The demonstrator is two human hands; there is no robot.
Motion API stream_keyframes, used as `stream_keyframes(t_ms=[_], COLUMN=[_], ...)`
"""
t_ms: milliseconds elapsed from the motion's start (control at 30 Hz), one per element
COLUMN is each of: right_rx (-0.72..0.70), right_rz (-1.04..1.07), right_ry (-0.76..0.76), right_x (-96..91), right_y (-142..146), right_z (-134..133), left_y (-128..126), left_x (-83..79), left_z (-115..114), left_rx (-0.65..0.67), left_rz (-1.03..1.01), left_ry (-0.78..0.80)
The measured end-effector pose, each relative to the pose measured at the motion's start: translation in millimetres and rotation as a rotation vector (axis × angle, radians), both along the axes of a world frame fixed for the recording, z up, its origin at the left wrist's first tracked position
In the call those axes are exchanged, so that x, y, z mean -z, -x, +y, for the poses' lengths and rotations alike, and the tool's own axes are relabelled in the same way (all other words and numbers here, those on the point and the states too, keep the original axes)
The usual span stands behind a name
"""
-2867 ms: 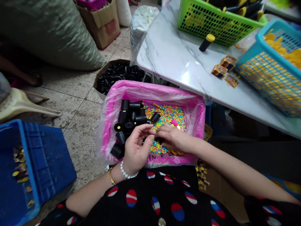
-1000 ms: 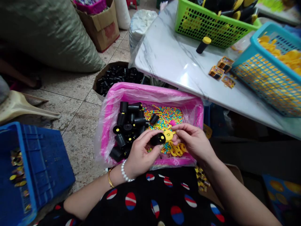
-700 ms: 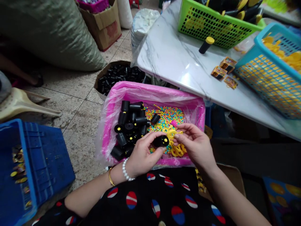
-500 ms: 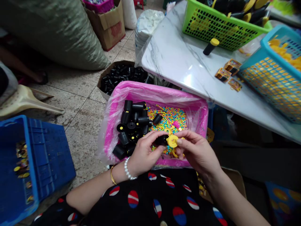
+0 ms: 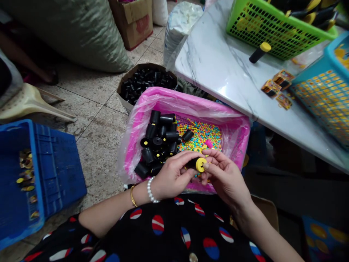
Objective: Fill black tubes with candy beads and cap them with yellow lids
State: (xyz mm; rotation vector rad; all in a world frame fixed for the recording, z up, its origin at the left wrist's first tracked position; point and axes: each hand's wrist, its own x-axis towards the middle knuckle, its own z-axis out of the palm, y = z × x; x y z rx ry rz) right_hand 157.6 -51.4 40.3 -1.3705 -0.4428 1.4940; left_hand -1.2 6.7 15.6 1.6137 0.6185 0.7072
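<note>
Over the pink basket (image 5: 242,145), my left hand (image 5: 170,176) is closed around a small black plastic tube (image 5: 191,163), mostly hidden by the fingers. A round yellow cap (image 5: 200,165) sits at the tube's right end, facing up toward me. My right hand (image 5: 227,176) pinches the cap's edge between thumb and fingers. Below, inside the plastic-lined basket, black cylinders (image 5: 158,142) are heaped on the left. Small multicoloured balls (image 5: 203,133) spread across the right side, with a pink piece (image 5: 208,143) among them and yellow parts near my right fingertips.
A carton of black tubes (image 5: 147,82) stands behind the basket. On the marble table (image 5: 212,65) are a green basket (image 5: 272,32), a capped tube (image 5: 259,53), little printed boxes (image 5: 277,84) and a blue basket (image 5: 327,83). A blue crate (image 5: 60,171) stands at left, near a stool (image 5: 35,105).
The yellow cap has turned and now lies against the tube's end, where before it was angled beside it. My hands stay close together; the whole view has shifted slightly.
</note>
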Motion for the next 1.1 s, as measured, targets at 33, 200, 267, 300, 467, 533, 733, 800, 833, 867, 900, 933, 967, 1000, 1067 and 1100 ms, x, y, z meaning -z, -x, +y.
stream_keyframes(t_ms=[33,200,267,300,467,533,733,800,833,867,900,933,967,1000,1067,1100], right_rx=[-0.010,-0.087,-0.128,-0.140,-0.184,-0.203,-0.158,-0.084,-0.045,-0.012,0.012,0.022,0.018,0.001,-0.040,-0.058], right_rz=[-0.002,0.041,0.082,0.088,-0.078,-0.132,-0.082,-0.087,-0.078,-0.063,-0.039,-0.005,0.033,0.074,0.166,0.215], right_ry=[0.008,0.029,0.001,-0.018,-0.108,-0.150,-0.187,-0.195,-0.194,-0.193,-0.192,-0.188,-0.181,-0.171,-0.146,-0.126], right_x=[-0.1,0.0,1.9,3.4,10.1,9.6,8.6,13.5,16.7,19.8,22.6,24.5,25.3,25.0,21.0,18.1], right_y=[0,4,5,6,4,3,13,22,26,29,31,32,32,30,22,17], right_z=[0,-1,-4,-6,-13,-14,-16,-16,-15,-15,-14,-13,-12,-11,-10,-10], left_y=[1,3,4,5,9,9,4,1,0,-1,-2,-2,-2,-1,1,2], left_x=[-1.3,-4.0,-4.7,-5.3,-7.2,-6.0,-2.4,-1.5,-0.9,-0.4,0.1,0.4,0.6,0.5,0.5,0.7], left_z=[0,1,0,-1,-2,-2,-6,-8,-8,-8,-8,-7,-6,-5,-3,-3], left_rx=[0.019,0.000,-0.029,-0.032,0.004,0.008,-0.037,-0.076,-0.103,-0.125,-0.134,-0.134,-0.123,-0.102,-0.061,-0.056], left_rz=[-0.012,-0.076,-0.056,-0.040,-0.056,-0.109,-0.206,-0.222,-0.220,-0.215,-0.210,-0.202,-0.196,-0.192,-0.185,-0.183], left_ry=[-0.008,-0.046,-0.046,-0.042,-0.087,-0.134,-0.218,-0.195,-0.173,-0.147,-0.119,-0.089,-0.060,-0.041,-0.035,-0.041])
